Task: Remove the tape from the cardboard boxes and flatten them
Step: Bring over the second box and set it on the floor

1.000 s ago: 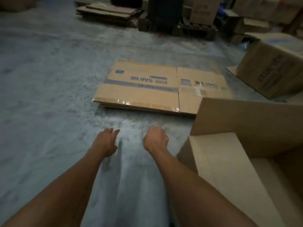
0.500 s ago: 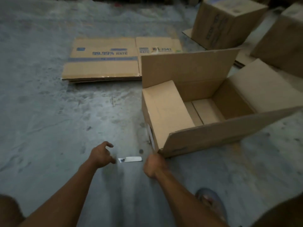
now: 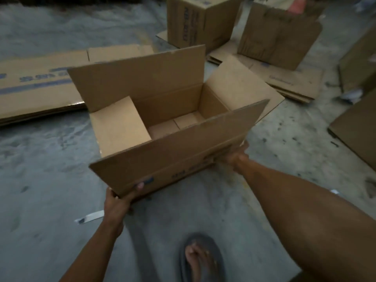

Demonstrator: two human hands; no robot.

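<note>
A foot in a dark sandal (image 3: 200,259) is seen nearest, planted on the grey concrete floor (image 3: 40,169). A strip of pale tape (image 3: 90,217) lies on the floor just beside the left wrist. The left hand (image 3: 120,202) is closed on the near left corner of the open cardboard box (image 3: 162,127), thumb laid on the printed outer face. The right hand (image 3: 234,155) is set against the near right end of the same box; how its grip is closed cannot be told, as the fingers are hidden behind the cardboard. All four flaps stand open. Flattened cardboard (image 3: 36,86) lies beyond on the left, and upright boxes (image 3: 203,19) are seen farther back on flat sheets (image 3: 289,82).
</note>
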